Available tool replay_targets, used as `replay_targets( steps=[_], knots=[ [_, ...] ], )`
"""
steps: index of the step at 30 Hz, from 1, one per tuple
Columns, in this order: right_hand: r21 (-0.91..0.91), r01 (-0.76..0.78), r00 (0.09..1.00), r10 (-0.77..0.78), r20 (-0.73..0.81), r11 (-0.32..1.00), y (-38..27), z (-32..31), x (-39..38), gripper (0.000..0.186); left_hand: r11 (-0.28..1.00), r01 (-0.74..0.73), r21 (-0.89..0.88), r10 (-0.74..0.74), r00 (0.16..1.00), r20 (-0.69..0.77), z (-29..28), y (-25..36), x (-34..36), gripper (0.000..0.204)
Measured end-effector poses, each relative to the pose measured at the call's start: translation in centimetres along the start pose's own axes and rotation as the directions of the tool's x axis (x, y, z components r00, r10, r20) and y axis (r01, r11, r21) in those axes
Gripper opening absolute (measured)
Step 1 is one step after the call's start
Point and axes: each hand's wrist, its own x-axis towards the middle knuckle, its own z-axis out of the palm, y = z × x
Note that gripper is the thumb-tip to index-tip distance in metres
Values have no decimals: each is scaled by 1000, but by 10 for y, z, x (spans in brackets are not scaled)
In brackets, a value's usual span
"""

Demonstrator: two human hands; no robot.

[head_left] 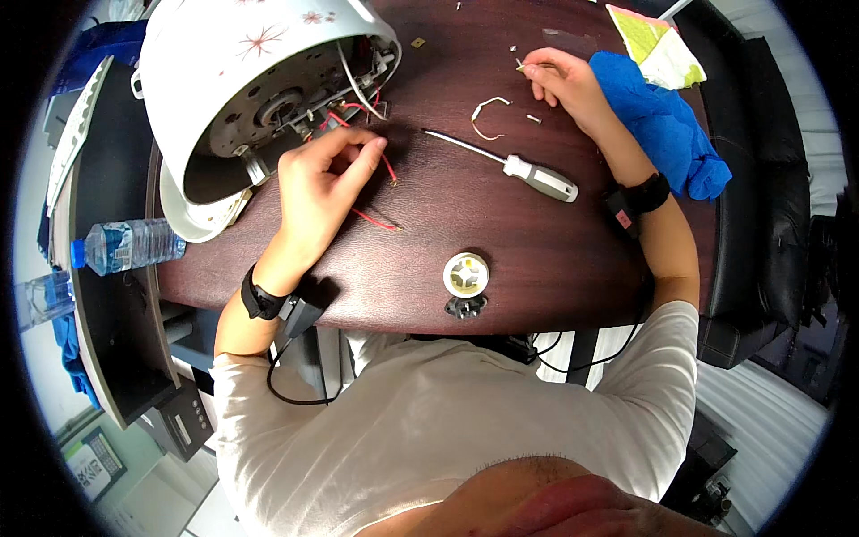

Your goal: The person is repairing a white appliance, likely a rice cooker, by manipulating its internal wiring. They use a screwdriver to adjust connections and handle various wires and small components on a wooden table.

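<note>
A white appliance housing with red flower prints (259,36), seemingly a rice cooker, lies tipped over at the far left, its underside exposing metal parts and wiring. In front of it, my left hand (327,183) is closed, with a red wire (390,168) coming out at the fingertips. Another red wire (374,218) emerges beside the wrist. My right hand (565,85) pinches a small pale piece (520,65), too small to name. Between the hands lie a screwdriver (541,177) with a grey-white handle, a short white wire (479,115) and a tiny white piece (534,118).
Near the table's front edge (385,309) stand a round white fitting (466,275) and a small black part (465,309). A blue cloth (658,125) lies by my right forearm, a green-white packet (658,49) beyond it. A water bottle (134,246) lies at the left.
</note>
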Motion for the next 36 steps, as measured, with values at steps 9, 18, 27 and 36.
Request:
replay_targets(
  steps=[9,18,27,36],
  knots=[
    [81,-26,977,9,211,996,-52,41,-31,9,989,-140,-51,143,987,69,2,2,-3,14],
    [330,19,961,-108,253,944,-69,101,-63,9,978,-39,-204,109,933,343,13,10,-3,24],
    [492,-94,973,-25,231,865,-60,129,-57,9,989,6,-149,34,963,269,19,-2,-4,17],
    [641,-236,938,0,345,730,-46,130,-56,16,984,-157,-81,174,938,301,17,-4,-5,19]
  ],
)
